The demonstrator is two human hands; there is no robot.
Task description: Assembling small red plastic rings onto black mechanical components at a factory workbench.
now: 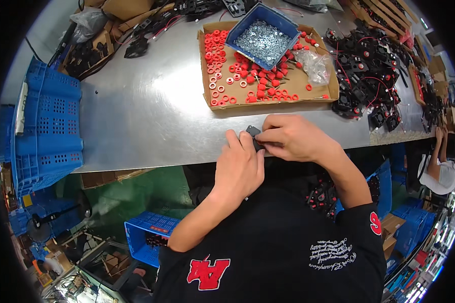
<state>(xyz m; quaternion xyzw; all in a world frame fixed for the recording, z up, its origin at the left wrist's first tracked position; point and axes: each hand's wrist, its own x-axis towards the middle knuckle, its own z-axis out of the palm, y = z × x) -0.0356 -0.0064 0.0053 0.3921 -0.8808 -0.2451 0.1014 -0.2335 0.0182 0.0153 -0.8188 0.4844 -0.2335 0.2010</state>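
While both hands [240, 164] [294, 137] hold it, the small part [253, 131] looks dark grey.

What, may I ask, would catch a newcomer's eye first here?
Probably the square blue plastic bin of silvery metal pieces, overlapping the far rim of the brown cardboard tray of round red parts. Near the centre, the left hand and right hand hold a small dark piece.

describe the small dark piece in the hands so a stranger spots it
On the metal table, find the cardboard tray of red pieces; on its near side, a left hand and right hand meet. Between them is the small dark piece. Unlike the black parts heaped right of the tray, it is held.
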